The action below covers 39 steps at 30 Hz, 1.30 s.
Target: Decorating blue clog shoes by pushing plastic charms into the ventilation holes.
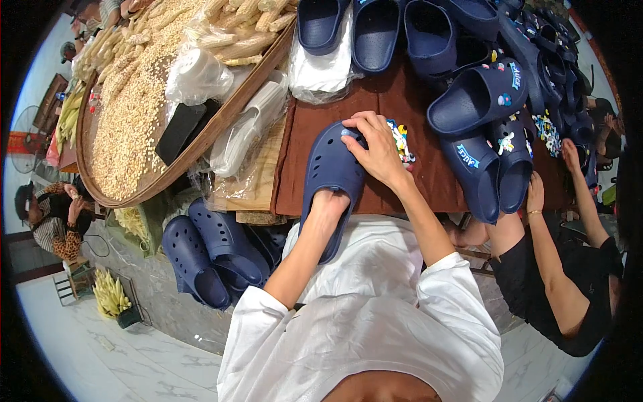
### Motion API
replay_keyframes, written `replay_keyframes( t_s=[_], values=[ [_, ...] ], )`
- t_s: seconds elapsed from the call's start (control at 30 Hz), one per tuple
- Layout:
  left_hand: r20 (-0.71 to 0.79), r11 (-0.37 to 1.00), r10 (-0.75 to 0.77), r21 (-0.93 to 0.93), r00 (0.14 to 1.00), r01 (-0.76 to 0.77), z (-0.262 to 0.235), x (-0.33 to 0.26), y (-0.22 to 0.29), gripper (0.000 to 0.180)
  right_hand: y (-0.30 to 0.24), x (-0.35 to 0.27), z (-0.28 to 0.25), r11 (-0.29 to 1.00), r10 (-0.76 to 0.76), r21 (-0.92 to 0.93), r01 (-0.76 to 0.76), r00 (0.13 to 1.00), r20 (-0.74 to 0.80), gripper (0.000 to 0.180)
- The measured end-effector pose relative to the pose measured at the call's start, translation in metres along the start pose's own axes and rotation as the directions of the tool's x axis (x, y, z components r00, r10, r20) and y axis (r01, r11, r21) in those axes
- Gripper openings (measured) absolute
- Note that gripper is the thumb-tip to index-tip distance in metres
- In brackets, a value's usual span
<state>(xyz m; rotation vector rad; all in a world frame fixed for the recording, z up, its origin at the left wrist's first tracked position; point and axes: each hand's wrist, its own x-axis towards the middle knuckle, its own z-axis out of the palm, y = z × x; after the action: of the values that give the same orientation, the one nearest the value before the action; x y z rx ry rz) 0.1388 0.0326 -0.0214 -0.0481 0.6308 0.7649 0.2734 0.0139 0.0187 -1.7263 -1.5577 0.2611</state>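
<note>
A navy clog [328,161] with holes in its upper lies toe-away at the front edge of the brown cloth. My left hand [329,203] is pushed into its foot opening; its fingers are hidden inside. My right hand [376,144] grips the toe, thumb on the upper and fingers bent over the far edge. A small pale-blue bit shows at the thumb tip; whether it is a nail or a charm I cannot tell. Just right of this hand lies a pile of colourful shoe charms [402,142].
Decorated navy clogs [477,97] crowd the right; plain ones [191,258] sit lower left. A woven tray [144,194] of corn kernels stands left, beside a bagged white clog [248,127]. At the right, another person's hands [536,191] reach toward clogs and a second charm pile [548,137].
</note>
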Motion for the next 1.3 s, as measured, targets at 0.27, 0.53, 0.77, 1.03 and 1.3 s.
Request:
replay_keyframes(
  t_s=[0.27,0.53,0.77,1.03,1.3],
  values=[
    [0.101,0.999,-0.051,0.023,0.994,0.049,0.003,0.009,0.005,0.035,0.003,0.004,0.0,0.999,0.01,-0.032,-0.012,0.999,-0.046,0.031],
    [0.089,0.993,-0.017,0.122,0.996,0.006,0.0,0.012,0.002,0.039,0.001,0.006,-0.004,0.997,0.071,-0.003,-0.071,0.997,-0.041,0.033],
    [0.143,0.994,-0.021,0.105,0.99,0.006,-0.003,0.011,0.001,0.042,-0.003,0.006,-0.003,0.998,0.014,-0.066,-0.021,0.994,-0.112,0.025],
    [0.302,0.968,0.042,0.222,0.952,-0.113,-0.012,0.019,0.0,0.038,-0.003,0.008,0.004,0.982,-0.082,-0.181,0.058,0.989,-0.126,0.019],
    [0.179,0.992,-0.015,0.125,0.984,-0.008,0.009,-0.002,0.002,0.038,0.002,0.01,0.007,0.947,-0.153,-0.299,0.115,0.983,-0.106,0.019]
  ],
)
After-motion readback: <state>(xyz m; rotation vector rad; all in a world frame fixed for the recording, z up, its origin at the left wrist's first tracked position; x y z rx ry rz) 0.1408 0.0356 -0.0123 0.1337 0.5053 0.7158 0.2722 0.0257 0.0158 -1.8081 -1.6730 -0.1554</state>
